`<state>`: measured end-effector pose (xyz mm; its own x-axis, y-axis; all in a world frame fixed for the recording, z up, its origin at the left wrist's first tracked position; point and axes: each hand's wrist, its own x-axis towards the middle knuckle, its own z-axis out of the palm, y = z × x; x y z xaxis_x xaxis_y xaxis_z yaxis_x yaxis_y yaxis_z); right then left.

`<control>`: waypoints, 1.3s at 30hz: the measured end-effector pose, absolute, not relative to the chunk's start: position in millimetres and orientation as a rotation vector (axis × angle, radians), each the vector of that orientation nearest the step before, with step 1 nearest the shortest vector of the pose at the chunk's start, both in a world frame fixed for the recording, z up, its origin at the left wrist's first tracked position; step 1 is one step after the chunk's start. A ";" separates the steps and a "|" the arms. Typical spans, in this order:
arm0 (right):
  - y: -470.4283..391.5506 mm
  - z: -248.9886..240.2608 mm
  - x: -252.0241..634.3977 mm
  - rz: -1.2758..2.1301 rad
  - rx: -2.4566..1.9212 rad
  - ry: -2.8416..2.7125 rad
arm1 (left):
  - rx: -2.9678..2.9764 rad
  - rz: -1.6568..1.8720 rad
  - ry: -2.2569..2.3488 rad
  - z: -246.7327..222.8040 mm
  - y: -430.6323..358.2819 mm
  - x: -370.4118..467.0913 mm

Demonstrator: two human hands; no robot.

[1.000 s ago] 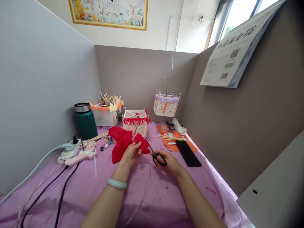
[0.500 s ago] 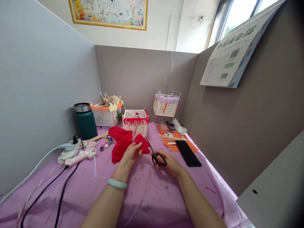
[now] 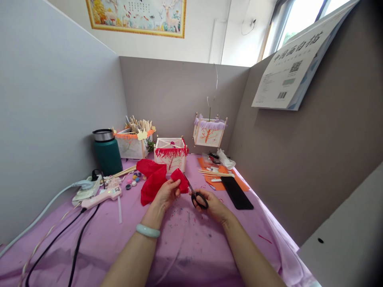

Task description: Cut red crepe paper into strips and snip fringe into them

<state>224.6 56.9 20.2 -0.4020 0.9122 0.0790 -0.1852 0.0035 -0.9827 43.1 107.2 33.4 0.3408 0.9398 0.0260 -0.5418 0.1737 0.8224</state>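
My left hand (image 3: pixel 168 194) pinches a small folded piece of red paper (image 3: pixel 180 180) over the middle of the table. Black-handled scissors (image 3: pixel 199 199) are in my right hand (image 3: pixel 213 207), their blades pointing up and left along the right edge of the red piece. A larger crumpled red sheet (image 3: pixel 152 181) lies just left of my left hand. Behind the hands stands a white box lantern (image 3: pixel 170 159) with red fringe round its top and a red tree drawn on its front.
A green bottle (image 3: pixel 108 155), a pink glue gun (image 3: pixel 101 198) with cords and a power strip (image 3: pixel 86 193) are at the left. Behind stands a stick-filled box (image 3: pixel 131 146). At the right are a black phone (image 3: pixel 237 193), orange sheets (image 3: pixel 239 181) and a purple-fringed lantern (image 3: pixel 209 133).
The scissors have shifted slightly, with their handles closer together. The small red piece has tilted a little in my left hand.
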 end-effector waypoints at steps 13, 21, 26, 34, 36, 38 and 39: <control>52.8 25.3 223.7 1.599 -0.830 -1.414 | 0.748 1.154 0.617 33.8 109.4 40.6; 53.0 26.3 222.7 1.570 -0.830 -1.395 | 0.795 1.128 0.607 32.0 109.3 41.6; 56.1 21.7 223.5 1.535 -0.816 -1.409 | 0.781 1.141 0.613 33.2 108.8 41.4; 54.6 21.8 222.6 1.519 -0.822 -1.415 | 0.799 1.128 0.612 32.9 108.5 40.8; 53.3 23.0 222.1 1.536 -0.834 -1.402 | 0.805 1.120 0.612 32.6 108.4 40.8; 52.7 23.4 222.1 1.554 -0.844 -1.399 | 0.817 1.113 0.604 32.3 108.4 40.7; 52.7 23.4 222.1 1.561 -0.846 -1.401 | 0.823 1.110 0.598 32.2 108.4 40.8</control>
<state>222.1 52.7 23.4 -0.4080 0.9113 0.0547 -0.1529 -0.0091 -0.9882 40.8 108.4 32.2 0.3438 0.9388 -0.0199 -0.5329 0.2125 0.8191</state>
